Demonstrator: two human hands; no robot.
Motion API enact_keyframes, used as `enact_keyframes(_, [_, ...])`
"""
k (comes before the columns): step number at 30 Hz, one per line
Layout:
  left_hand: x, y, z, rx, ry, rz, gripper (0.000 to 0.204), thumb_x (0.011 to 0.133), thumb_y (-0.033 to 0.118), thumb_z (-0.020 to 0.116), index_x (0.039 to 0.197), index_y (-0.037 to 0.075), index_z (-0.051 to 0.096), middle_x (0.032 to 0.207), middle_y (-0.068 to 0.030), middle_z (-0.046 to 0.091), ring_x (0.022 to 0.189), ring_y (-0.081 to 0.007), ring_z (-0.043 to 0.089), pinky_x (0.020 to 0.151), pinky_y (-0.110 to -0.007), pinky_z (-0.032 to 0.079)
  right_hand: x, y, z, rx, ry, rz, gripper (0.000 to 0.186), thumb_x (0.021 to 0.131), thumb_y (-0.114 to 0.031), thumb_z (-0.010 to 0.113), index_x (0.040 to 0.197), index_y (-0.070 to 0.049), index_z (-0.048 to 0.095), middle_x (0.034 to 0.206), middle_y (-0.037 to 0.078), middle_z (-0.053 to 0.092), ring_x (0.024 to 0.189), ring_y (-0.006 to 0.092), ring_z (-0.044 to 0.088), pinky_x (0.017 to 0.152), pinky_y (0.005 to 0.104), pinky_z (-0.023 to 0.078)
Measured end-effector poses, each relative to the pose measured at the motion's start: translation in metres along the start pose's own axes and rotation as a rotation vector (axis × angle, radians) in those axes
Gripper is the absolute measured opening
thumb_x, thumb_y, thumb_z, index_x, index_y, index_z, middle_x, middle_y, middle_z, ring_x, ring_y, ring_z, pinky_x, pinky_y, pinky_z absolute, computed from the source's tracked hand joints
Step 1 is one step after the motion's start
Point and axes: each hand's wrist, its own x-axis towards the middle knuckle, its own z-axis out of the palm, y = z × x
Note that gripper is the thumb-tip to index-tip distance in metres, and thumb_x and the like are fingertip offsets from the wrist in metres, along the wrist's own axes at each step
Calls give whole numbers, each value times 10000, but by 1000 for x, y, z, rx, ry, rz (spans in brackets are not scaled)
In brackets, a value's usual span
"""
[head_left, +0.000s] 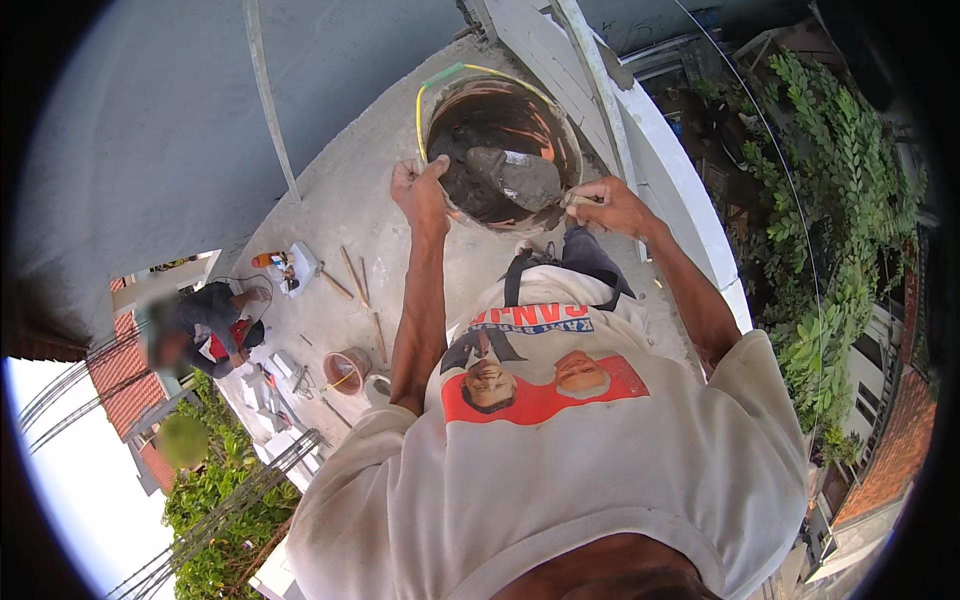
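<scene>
A mortar-caked bucket stands on the concrete in front of me, its yellow wire handle with a green grip resting toward the far side. Wet grey mortar lies inside, along with a mortar-coated tool whose exact kind I cannot make out. My left hand is closed on the bucket's left rim, thumb toward the inside. At the near right rim, my right hand is closed with its fingertips pinching the edge.
A co-worker in dark sleeves crouches at the left, near a smaller bucket, hand tools and wooden sticks. A thin pole leans on the grey wall. Along the right runs a low white wall, with trees beyond.
</scene>
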Motion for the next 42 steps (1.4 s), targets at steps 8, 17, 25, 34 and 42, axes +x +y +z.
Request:
enact_keyframes(8, [-4, -60, -54, -31, 219, -179, 219, 750, -64, 671, 862, 44, 517, 708, -58, 587, 534, -168, 576, 484, -324, 489, -46, 36, -77, -333, 767, -85, 387, 879, -206, 735, 1191, 22, 728, 1079, 189, 767, 893, 299, 728, 825, 414, 551])
enact_keyframes(17, [-31, -112, -130, 112, 495, -336, 166, 730, -24, 680, 847, -1, 565, 715, -92, 591, 525, -196, 572, 366, -350, 508, 28, 96, -134, -915, 929, 116, 323, 886, -133, 672, 1170, 20, 692, 1190, 274, 668, 1026, 466, 692, 918, 528, 568])
enact_keyframes(25, [-65, -134, -168, 119, 650, -331, 148, 731, 65, 693, 806, -36, 615, 831, -149, 657, 610, -286, 643, 431, -415, 552, 30, 63, -164, -734, 890, 225, 453, 955, -379, 648, 1211, -8, 683, 1031, 322, 731, 1007, 484, 717, 912, 536, 577])
enact_keyframes(34, [-54, -177, -204, 313, 512, -239, 132, 721, 47, 694, 842, 36, 641, 848, -87, 643, 656, -245, 648, 513, -371, 544, 27, 81, -174, -615, 555, 400, 450, 998, -347, 612, 1043, 95, 687, 727, 212, 696, 586, 317, 715, 538, 440, 584])
enact_keyframes(42, [-55, -179, -202, 1111, 74, 382, 188, 704, 34, 714, 881, -26, 702, 843, -119, 678, 653, -275, 661, 524, -403, 569, -46, 114, -128, -81, 722, 470, 407, 1052, -370, 580, 1022, 23, 680, 698, 85, 606, 490, 166, 566, 410, 359, 456])
